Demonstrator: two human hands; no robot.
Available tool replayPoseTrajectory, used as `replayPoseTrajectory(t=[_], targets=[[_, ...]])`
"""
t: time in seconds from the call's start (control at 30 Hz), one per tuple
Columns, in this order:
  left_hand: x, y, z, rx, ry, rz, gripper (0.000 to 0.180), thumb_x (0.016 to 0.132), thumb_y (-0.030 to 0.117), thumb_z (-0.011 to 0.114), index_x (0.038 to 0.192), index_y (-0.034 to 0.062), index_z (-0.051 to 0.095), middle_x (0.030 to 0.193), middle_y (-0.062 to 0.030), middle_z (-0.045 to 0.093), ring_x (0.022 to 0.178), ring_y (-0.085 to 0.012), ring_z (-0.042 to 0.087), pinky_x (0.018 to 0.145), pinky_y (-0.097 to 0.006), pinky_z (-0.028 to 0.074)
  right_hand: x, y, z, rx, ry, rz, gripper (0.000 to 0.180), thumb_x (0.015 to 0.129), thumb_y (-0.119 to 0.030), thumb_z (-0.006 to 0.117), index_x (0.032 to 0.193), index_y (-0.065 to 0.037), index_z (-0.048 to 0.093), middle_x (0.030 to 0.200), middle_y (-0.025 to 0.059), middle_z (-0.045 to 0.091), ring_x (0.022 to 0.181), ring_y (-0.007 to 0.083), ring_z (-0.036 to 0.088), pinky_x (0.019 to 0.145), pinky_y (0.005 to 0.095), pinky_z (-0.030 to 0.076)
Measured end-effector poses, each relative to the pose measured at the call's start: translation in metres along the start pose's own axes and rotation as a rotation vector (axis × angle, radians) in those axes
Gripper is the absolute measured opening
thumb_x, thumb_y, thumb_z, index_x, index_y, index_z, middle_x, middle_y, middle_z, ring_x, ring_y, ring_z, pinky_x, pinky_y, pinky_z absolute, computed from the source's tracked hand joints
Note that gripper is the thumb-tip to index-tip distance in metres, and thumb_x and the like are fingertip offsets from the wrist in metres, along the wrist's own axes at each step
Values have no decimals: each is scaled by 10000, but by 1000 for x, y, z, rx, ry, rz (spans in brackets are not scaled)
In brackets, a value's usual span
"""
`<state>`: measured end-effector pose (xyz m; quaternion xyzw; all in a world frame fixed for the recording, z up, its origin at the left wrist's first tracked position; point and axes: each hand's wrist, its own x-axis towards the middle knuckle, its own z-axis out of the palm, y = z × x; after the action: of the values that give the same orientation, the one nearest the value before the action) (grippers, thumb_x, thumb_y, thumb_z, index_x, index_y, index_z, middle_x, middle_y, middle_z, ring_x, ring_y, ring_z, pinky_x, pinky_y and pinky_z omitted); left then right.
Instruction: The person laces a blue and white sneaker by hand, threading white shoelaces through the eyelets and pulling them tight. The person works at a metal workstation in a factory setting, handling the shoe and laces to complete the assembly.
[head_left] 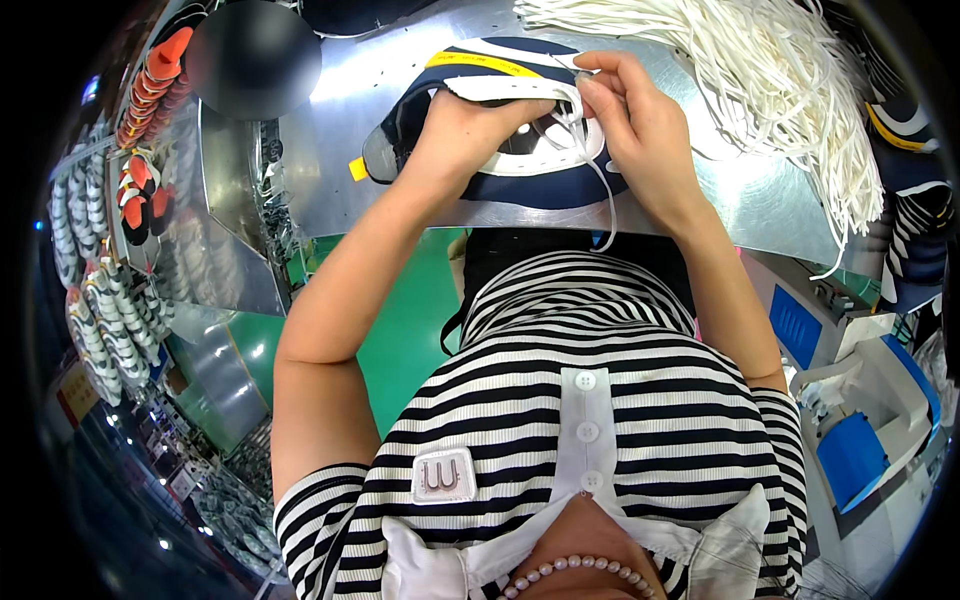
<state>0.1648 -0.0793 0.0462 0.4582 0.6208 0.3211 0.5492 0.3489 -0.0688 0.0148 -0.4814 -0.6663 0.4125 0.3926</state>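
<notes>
Got a navy-and-white fabric shoe upper (540, 190) with a yellow strip (488, 63) on the shiny metal tabletop (330, 185), right under and between the hands on my feed. My left hand (455, 140) reaches into its opening, thumb along the white edge (497, 90) with punched holes, fingers hidden inside, so it looks like a real hold there. My right hand (645, 125) is bent into a pinch at the upper's right end; can't tell if it's actually closed on anything. A thin white lace (611, 205) dangles between them. Big heap of flat white laces (720, 60) just beyond the right hand. I'd guess the upper's light, floppy, not slippery or fragile, and the lace is limp. I'd grab that holed edge near the left thumb, not the navy sides.
</notes>
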Motion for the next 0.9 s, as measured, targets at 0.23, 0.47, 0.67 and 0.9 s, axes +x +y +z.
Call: replayPoseTrajectory(t=[0.23, 0.47, 0.67, 0.9], targets=[[-74, 59, -80, -832, -222, 157, 168, 788, 65, 690, 916, 20, 591, 901, -34, 565, 755, -110, 495, 738, -246, 394, 3, 12, 7, -343, 148, 20, 248, 971, -211, 566, 1124, -17, 575, 838, 168, 695, 770, 354, 673, 712, 432, 515], [-91, 27, -41, 18, 228, 294, 116, 833, 38, 713, 938, 75, 680, 1057, -51, 630, 1046, -223, 585, 948, -358, 449, 3, 9, 7, -261, 157, 45, 254, 976, -220, 560, 1128, -17, 577, 846, 155, 699, 792, 346, 677, 739, 435, 511], [-61, -20, 11, 766, 255, 739, 169, 749, 70, 785, 850, 35, 654, 995, -72, 646, 918, -251, 602, 795, -351, 483, -13, -3, -6, 383, 112, 73, 222, 991, -129, 561, 1174, -9, 595, 825, 25, 636, 660, 67, 507, 608, 204, 404], [-52, -18, 14, 674, 327, 633, 300, 767, 103, 793, 990, 4, 618, 921, -117, 668, 805, -284, 659, 714, -352, 517, -66, -20, -13, 177, -152, 137, 205, 978, -134, 583, 1150, -25, 570, 781, 77, 688, 634, 141, 626, 591, 259, 477]])
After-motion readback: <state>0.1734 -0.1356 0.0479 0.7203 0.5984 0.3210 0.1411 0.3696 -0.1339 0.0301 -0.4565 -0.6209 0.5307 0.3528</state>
